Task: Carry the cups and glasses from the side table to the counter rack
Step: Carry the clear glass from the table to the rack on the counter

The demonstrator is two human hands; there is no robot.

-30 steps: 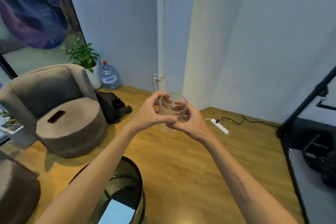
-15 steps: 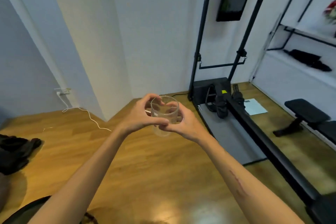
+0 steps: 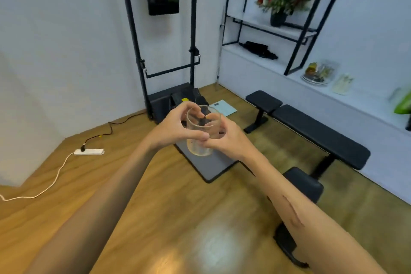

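Observation:
A clear, empty drinking glass (image 3: 201, 131) is held upright at chest height over the wooden floor. My left hand (image 3: 175, 128) grips its left side, thumb in front and fingers curled round the far wall. From the right, my right hand (image 3: 226, 140) grips the same glass, its fingers wrapped round the back. The thumbs meet at the front of the glass. No side table or counter rack can be made out in this view.
A black weight bench (image 3: 315, 133) stands to the right, with a black metal frame and grey mat (image 3: 209, 167) ahead. White shelving (image 3: 273, 26) on the right wall carries a flower pot and a plate. A white power strip (image 3: 89, 151) with cable lies on the left floor.
The view has swung to the right, from the armchair corner past the wall to the bench and shelving. Both hands keep the same grip on the glass throughout.

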